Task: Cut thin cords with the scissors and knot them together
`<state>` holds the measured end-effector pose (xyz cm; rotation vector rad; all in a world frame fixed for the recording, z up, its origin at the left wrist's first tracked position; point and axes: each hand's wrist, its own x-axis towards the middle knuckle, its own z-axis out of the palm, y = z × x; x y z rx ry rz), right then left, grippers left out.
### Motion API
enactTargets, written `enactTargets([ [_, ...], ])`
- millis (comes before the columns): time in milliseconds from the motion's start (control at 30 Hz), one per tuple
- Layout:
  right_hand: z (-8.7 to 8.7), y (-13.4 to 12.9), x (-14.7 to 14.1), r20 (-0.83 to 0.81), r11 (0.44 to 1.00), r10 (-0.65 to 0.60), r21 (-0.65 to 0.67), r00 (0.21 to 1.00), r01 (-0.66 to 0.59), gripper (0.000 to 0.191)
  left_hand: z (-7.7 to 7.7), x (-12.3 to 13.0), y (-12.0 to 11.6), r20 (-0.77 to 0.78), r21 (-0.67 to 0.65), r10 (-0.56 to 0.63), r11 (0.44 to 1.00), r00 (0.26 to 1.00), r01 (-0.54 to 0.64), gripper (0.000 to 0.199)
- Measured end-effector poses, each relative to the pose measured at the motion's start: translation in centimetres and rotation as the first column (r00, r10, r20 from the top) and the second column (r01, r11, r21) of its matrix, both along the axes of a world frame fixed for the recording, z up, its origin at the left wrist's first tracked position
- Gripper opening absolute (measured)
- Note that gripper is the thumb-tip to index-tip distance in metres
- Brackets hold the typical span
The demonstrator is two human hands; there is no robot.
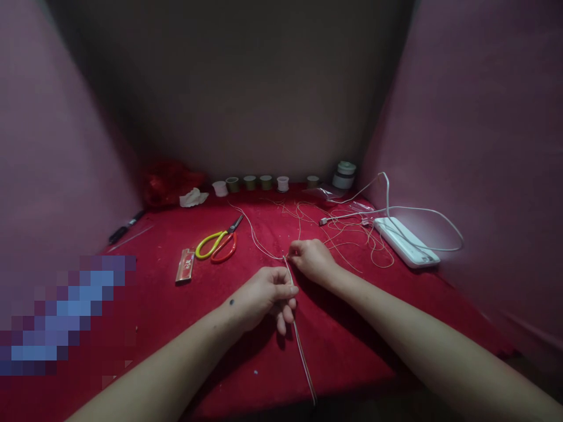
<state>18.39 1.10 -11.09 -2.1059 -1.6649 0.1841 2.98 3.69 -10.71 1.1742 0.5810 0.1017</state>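
Note:
Pale thin cord [301, 347] runs from the table's front edge up through my left hand [273, 291], whose thumb and forefinger pinch it. Just above and to the right, my right hand [313, 258] is closed with its fingertips on the cord near a small knot or crossing. From there a white strand [255, 235] curves away to the back left. Thin tan cord [336, 234] lies in loose loops behind and right of my right hand. How the strands cross between the fingertips is too small to make out.
Scissors [223, 241] with yellow and red handles and a lighter [185, 266] lie on the red cloth [162, 328] at left. Several small spools [265, 183] line the back. A white power bank [407, 243] with a white cable [428, 209] is at right. A pen [125, 227] lies far left.

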Motion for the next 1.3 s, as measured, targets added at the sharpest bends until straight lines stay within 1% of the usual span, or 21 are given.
enactTargets([
  [133, -0.1, -0.5, 0.2, -0.144, 0.999, 0.029, 0.025, 0.989, -0.026, 0.016, 0.1, -0.1, -0.1, -0.002, -0.002, -0.001, 1.000, 1.000, 0.001, 0.015],
  [200, -0.1, -0.7, 0.2, -0.168, 0.999, 0.033, 0.028, 0.985, -0.028, 0.017, 0.2, -0.1, -0.1, 0.003, -0.004, -0.004, 1.000, 1.000, 0.004, 0.015],
  [267, -0.2, -0.9, 0.0, -0.119, 0.999, 0.028, 0.024, 0.993, -0.025, 0.018, 0.2, -0.1, 0.0, 0.006, -0.009, -0.006, 1.000, 1.000, 0.006, 0.015],
  [367, -0.2, -1.1, -0.5, 0.033, 1.000, 0.020, 0.020, 0.999, -0.021, 0.020, 0.2, -0.1, 0.0, 0.008, -0.012, -0.007, 1.000, 1.000, 0.007, 0.016],
  [433, -0.2, -1.1, -0.6, 0.072, 1.000, 0.014, 0.015, 0.997, -0.015, 0.022, 0.2, -0.1, 0.0, 0.005, -0.007, -0.006, 1.000, 1.000, 0.006, 0.017],
  [567, 0.2, -0.5, -0.5, -0.016, 1.000, -0.015, -0.026, 1.000, 0.014, 0.021, 0.2, -0.1, -0.1, 0.006, 0.000, 0.008, 1.000, 1.000, -0.008, 0.017],
  [633, 0.3, -0.2, -0.5, -0.034, 0.999, -0.037, -0.041, 0.999, 0.036, 0.020, 0.2, -0.1, -0.1, 0.012, -0.001, 0.011, 1.000, 1.000, -0.011, 0.018],
  [733, 0.4, -0.1, -0.5, -0.021, 0.997, -0.063, -0.048, 0.998, 0.062, 0.020, 0.1, -0.1, -0.1, 0.012, 0.006, 0.001, 1.000, 1.000, -0.001, 0.018],
  [967, 0.3, -0.3, -0.4, -0.046, 0.998, -0.048, -0.046, 0.998, 0.045, 0.022, 0.1, 0.0, 0.0, -0.004, 0.017, -0.002, 1.000, 1.000, 0.002, 0.018],
  [1200, 0.4, -0.5, -0.9, 0.029, 0.996, -0.071, -0.048, 0.997, 0.073, 0.023, 0.1, -0.1, -0.1, 0.014, 0.022, -0.005, 1.000, 1.000, 0.005, 0.017],
  [1300, 0.4, -0.8, -0.7, -0.006, 0.997, -0.072, -0.042, 0.997, 0.071, 0.022, 0.2, 0.0, -0.1, 0.002, 0.032, -0.007, 0.999, 1.000, 0.007, 0.019],
])
